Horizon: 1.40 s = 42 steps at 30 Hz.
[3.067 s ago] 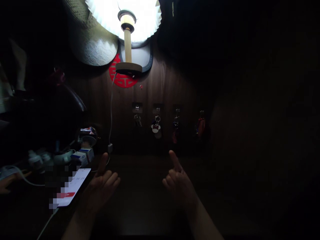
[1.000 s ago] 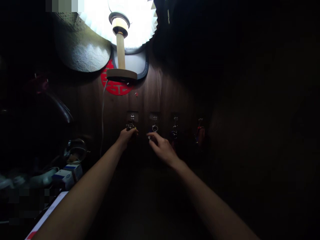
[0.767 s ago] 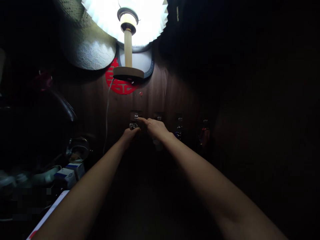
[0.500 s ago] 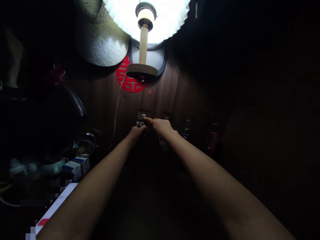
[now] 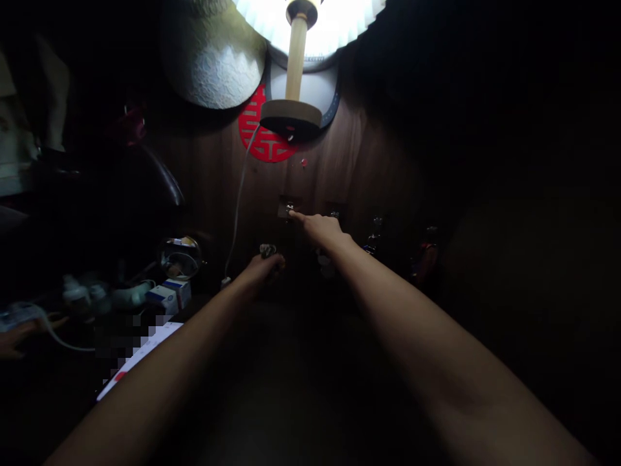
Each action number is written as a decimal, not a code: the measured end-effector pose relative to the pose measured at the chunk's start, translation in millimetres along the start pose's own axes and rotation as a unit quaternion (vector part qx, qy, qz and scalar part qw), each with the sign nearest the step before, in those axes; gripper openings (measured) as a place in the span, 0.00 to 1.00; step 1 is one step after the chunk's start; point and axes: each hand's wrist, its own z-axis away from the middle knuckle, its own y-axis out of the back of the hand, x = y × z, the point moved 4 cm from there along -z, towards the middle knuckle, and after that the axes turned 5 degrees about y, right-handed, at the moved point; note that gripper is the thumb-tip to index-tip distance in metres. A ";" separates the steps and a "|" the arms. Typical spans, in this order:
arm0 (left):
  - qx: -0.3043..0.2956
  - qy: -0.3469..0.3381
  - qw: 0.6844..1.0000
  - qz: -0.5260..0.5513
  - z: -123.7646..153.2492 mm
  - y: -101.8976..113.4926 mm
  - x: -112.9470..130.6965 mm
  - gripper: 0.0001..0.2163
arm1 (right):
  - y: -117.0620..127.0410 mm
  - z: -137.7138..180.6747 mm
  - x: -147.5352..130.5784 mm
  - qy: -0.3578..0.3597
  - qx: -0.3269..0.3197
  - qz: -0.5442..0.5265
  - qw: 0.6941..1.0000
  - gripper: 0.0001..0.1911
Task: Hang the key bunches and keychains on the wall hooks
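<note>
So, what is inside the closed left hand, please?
A small keychain piece shows above the fingers of the closed left hand. The fingers cover the inside of the hand, so anything more in there cannot be seen.

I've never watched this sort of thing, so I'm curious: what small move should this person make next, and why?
Probably lift the left hand a little, bringing the small keychain up to the wall hook. The keychain sits in that hand just below the hook, and the right forefinger is already at the hook, which seems to have nothing hanging from it.
</note>
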 end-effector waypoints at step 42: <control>-0.073 -0.007 0.860 -0.505 74.5 69.5 -83.3 0.40 | -176.5 217.0 13.6 -0.014 -0.004 -0.462 0.887 0.21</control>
